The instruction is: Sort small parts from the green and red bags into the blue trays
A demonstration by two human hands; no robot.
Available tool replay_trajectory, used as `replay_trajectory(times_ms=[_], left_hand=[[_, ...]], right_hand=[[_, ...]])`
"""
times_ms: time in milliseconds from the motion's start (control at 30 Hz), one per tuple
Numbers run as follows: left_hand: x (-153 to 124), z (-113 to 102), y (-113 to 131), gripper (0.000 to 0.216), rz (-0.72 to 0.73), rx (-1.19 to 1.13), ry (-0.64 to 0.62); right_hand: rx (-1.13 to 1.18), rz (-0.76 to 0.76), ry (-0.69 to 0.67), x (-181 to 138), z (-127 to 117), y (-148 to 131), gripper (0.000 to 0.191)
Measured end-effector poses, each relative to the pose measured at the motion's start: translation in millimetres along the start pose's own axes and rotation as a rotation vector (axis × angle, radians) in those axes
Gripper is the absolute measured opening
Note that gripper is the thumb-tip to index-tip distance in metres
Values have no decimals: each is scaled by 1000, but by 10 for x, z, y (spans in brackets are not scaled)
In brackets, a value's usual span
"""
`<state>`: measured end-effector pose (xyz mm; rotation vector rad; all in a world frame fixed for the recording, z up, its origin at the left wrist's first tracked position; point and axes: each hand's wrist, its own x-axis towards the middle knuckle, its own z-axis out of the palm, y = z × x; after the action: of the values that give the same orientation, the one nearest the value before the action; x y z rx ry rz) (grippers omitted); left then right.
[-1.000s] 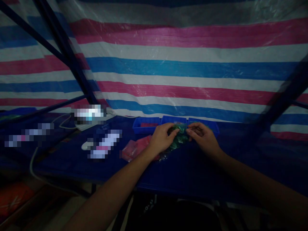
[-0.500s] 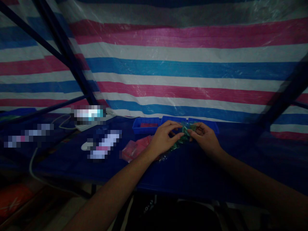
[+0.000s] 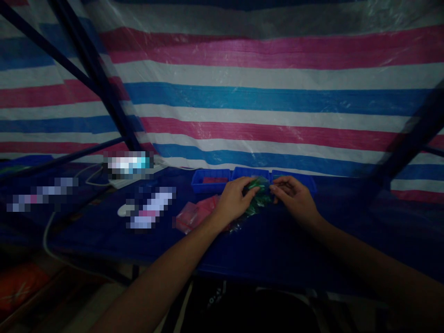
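My left hand point(image 3: 236, 198) is closed on a small clear plastic bag point(image 3: 259, 184) that looks green, its thumb pressing the near side. Just to the right, my right hand point(image 3: 295, 199) has its fingers curled and thumb near the fingertips, by the bag's right edge. What those fingers hold, if anything, is too dark to make out. Under and between the hands lies a pile of green plastic bags point(image 3: 252, 209). Left of my left wrist, several pink-red plastic bags point(image 3: 197, 213) lie on the blue table point(image 3: 243, 259).
Three blue trays stand in a row behind my hands; the left tray point(image 3: 208, 187) holds something red. Farther left are a white computer mouse point(image 3: 125, 211), a white power strip point(image 3: 126, 179) with cables and blurred-out items. Blue metal bars and a striped tarpaulin point(image 3: 260, 101) enclose the table.
The green bag has shifted left, away from my right fingers and into my left hand. My left fingers have drawn back slightly, and my right hand stays nearly in place.
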<state>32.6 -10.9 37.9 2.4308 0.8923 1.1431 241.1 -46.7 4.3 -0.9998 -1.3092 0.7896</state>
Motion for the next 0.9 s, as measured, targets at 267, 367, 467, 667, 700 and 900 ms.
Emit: replay_trajectory(times_ms=[267,367,467,667,700,900], left_hand=[[-36,16,37,40,-53,-164,-87],[-36,23,25,43,-54,-181,-102],[-29,30,6,43,-59,-175,-92],[-17,37,-1,42,-56,-188,-76],[-15,39,-1,42,-54,-189,-75],[-16,39,-23,45,-30,-106,-56]], right_hand=[[-12,71,-85,-32,30,-4,40],[-30,78,-95,-33,24,-1,37],[-39,63,-89,-22,17,0,35],[-23,38,-123,-25,11,-11,34],[-24,41,-132,-28,12,-14,34],[-55,25,-77,23,-30,-20,34]])
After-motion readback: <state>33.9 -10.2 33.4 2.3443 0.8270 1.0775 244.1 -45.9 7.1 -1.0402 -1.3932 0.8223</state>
